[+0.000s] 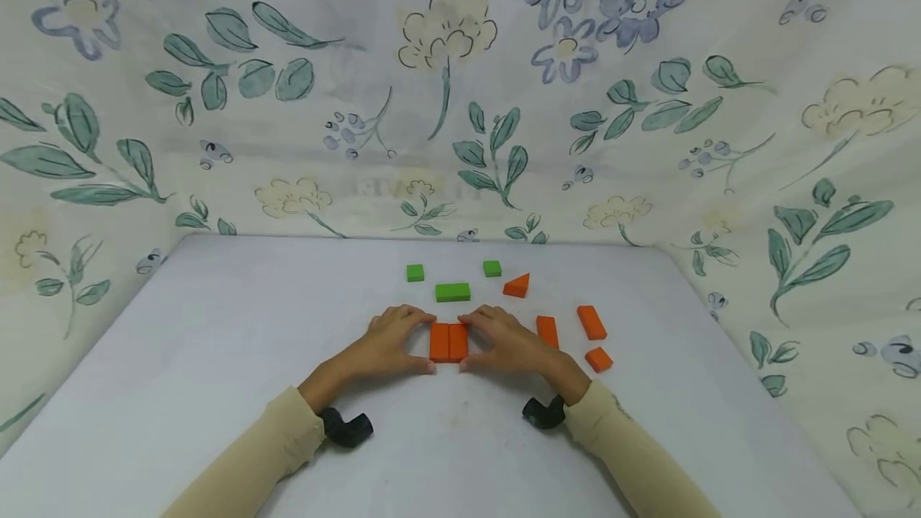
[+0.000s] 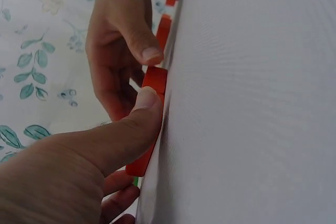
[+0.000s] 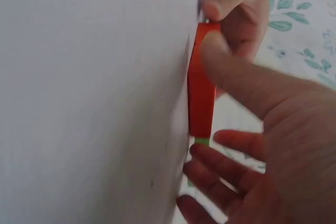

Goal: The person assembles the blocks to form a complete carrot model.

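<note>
Two orange blocks lie side by side on the white table, the left orange block (image 1: 439, 342) against the right orange block (image 1: 458, 342). My left hand (image 1: 384, 344) pinches the left one lengthwise, its thumb at the near end and fingertips at the far end. Mirroring it, my right hand (image 1: 509, 344) has thumb and fingers at the two ends of the right block. In the left wrist view, the left thumb (image 2: 144, 106) overlaps the orange block. The right wrist view has the right thumb (image 3: 215, 51) over the block's near corner, other fingers spread past its far end.
Beyond the hands lie a green rectangular block (image 1: 452, 292) and two small green blocks (image 1: 415, 272) (image 1: 492, 268). An orange triangular block (image 1: 516, 286) is at the back right. Orange bars (image 1: 547, 332) (image 1: 592, 322) and a small orange block (image 1: 599, 359) lie right of the right hand.
</note>
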Tool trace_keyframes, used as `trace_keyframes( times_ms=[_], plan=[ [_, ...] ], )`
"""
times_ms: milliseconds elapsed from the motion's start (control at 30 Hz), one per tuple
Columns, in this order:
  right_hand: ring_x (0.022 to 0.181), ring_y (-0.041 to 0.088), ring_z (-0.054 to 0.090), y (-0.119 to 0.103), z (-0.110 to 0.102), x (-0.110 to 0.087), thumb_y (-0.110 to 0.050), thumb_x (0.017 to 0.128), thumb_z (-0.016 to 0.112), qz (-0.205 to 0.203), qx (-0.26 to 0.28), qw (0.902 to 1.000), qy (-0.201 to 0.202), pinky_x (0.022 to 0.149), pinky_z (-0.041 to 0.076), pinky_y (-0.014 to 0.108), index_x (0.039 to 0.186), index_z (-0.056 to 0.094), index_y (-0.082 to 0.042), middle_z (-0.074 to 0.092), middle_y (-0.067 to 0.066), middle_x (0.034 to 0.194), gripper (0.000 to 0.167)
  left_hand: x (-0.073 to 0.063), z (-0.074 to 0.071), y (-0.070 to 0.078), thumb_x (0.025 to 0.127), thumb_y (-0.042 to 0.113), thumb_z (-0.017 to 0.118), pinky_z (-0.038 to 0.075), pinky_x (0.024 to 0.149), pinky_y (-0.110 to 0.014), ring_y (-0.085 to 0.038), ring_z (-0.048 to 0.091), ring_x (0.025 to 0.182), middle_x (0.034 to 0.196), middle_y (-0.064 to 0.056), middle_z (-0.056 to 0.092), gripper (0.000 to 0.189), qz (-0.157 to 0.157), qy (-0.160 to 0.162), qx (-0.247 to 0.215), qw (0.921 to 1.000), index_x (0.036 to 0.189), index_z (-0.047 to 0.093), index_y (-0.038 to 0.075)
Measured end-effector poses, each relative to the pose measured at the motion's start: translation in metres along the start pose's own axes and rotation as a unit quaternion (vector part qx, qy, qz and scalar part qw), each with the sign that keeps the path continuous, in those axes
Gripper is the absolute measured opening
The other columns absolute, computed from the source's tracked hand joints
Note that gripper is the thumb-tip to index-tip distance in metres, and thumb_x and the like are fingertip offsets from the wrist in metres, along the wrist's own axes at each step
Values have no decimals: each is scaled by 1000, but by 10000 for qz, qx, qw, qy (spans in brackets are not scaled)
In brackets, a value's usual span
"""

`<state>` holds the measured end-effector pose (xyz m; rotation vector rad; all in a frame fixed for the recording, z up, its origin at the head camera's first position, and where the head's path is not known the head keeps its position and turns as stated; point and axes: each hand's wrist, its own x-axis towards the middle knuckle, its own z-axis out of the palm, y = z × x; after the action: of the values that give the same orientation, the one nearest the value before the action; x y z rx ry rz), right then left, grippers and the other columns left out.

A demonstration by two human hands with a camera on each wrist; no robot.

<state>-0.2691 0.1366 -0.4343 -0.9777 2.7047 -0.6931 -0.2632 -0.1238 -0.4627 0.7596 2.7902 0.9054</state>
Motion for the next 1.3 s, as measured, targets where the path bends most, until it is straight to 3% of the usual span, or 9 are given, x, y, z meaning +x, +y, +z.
trace_keyframes(
  times_ms=[133, 300, 400, 600, 733, 967, 1300],
  plan=[
    [121, 24, 54, 2, -9, -6, -36, 87, 78, 34, 289, 9995, 98, 102, 50, 43, 147, 47, -9, 57, 9, 133, 72, -4, 1, -3, 80, 48, 81, 31, 108, -54, -28, 42, 136, 144, -5, 51, 74, -47, -94, -176, 9998, 141, 53, 17],
    [116, 34, 59, 20, -38, -22, -27, 92, 73, -103, 600, 9943, 876, 96, 52, 50, 135, 58, -3, 64, 16, 125, 51, -4, -2, -4, 81, 44, 81, 31, 108, -54, -28, 43, 134, 142, -4, 52, 66, 79, 17, -195, 9998, 136, 55, 18],
    [111, 34, 61, 35, -54, -38, -22, 93, 72, 105, 554, 9930, 1036, 94, 53, 50, 129, 61, -1, 66, 18, 120, 43, -4, -2, -5, 81, 43, 80, 31, 107, -53, -27, 44, 133, 139, -3, 53, 63, 84, 67, -156, 9998, 134, 56, 18],
    [106, 25, 61, 64, -71, -69, -22, 95, 70, 1179, 450, 9895, 711, 90, 55, 43, 133, 59, -3, 66, 13, 120, 44, -3, -3, -3, 83, 45, 79, 31, 109, -51, -25, 43, 135, 141, -1, 52, 63, 86, 14, -139, 9999, 135, 55, 19],
    [111, 26, 59, 77, -70, -77, -25, 94, 71, 1488, 507, 9867, 403, 94, 54, 44, 137, 56, -4, 64, 12, 124, 50, -1, -3, -3, 83, 45, 78, 30, 109, -52, -26, 42, 135, 141, -2, 51, 62, 101, 43, -120, 9999, 135, 55, 19],
    [117, 30, 58, 83, -62, -77, -29, 89, 76, 1207, 490, 9915, 33, 101, 50, 49, 139, 54, -1, 62, 14, 130, 61, -5, -3, -3, 83, 45, 78, 30, 110, -53, -27, 42, 136, 142, -3, 51, 62, 51, 21, -107, 9999, 135, 55, 19],
    [112, 26, 57, 84, -59, -76, -25, 86, 80, 1085, 296, 9936, 51, 99, 51, 47, 135, 58, -2, 62, 10, 125, 58, -5, -3, -2, 84, 47, 77, 30, 108, -53, -26, 42, 135, 141, -2, 52, 62, 174, 29, -142, 9997, 136, 55, 20]
  ],
)
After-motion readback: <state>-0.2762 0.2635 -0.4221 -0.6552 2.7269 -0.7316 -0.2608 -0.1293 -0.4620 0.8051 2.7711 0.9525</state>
